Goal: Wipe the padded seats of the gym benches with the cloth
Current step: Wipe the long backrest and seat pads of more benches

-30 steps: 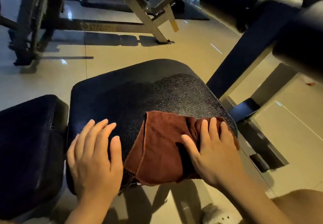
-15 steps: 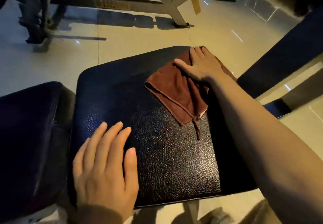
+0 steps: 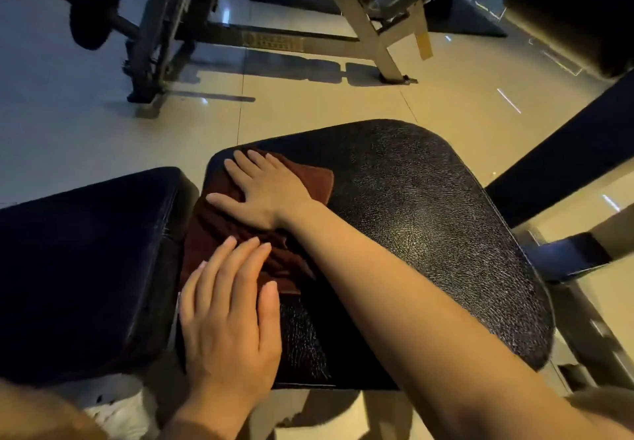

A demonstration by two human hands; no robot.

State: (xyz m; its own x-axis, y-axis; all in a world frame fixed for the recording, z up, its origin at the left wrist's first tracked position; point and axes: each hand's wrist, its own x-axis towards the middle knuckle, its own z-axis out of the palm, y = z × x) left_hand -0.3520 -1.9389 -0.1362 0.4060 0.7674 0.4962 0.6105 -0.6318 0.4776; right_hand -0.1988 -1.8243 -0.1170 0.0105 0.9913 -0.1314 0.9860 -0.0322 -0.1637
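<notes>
1. I see a plate (image 3: 273, 41) with markings on the base bar of the far frame (image 3: 363, 24); its characters are too blurred for me to read.
2. I see a tan tag (image 3: 424, 45) hanging from that frame; I can make out no writing on it.
3. I find no readable text, brand, number or sign on anything else in view.
</notes>
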